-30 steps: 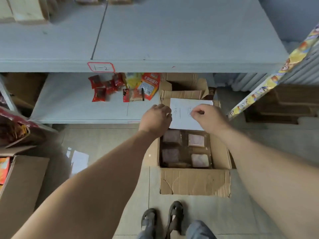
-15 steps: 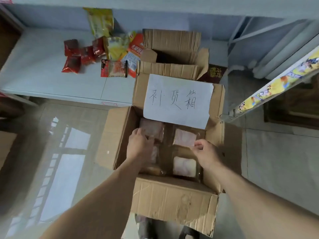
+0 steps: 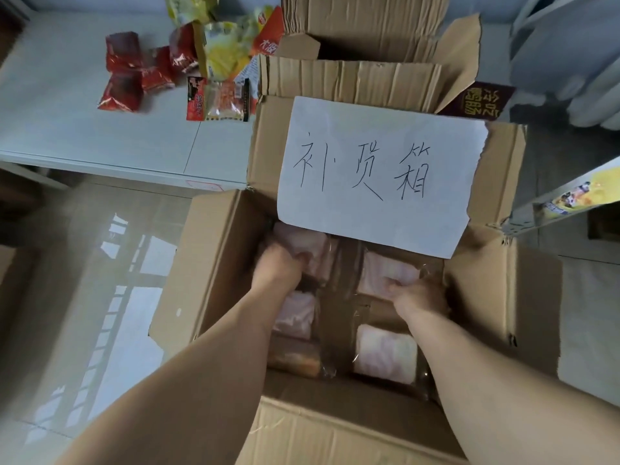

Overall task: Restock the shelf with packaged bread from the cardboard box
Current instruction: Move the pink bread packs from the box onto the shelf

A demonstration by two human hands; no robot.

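Left hand [image 3: 280, 268] and right hand [image 3: 414, 293] each grasp a packaged bread [image 3: 385, 273] inside the cardboard box [image 3: 214, 263]. Shelf [image 3: 67, 129] holds only snack packets [image 3: 124, 75]; no bread shelved yet.

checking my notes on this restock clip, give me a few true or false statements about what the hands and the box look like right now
1. Both bare hands are down inside the open brown cardboard box. True: the left hand and the right hand each rest on a clear-wrapped pale bread pack.
2. The white paper sheet with black handwriting lies on the floor. False: it sits on the box's far flap.
3. The red snack packets lie on the pale grey low shelf. True.
4. The box is empty. False: several bread packs show, one at the near right.
5. The right hand holds a pack above the shelf. False: it is inside the box.
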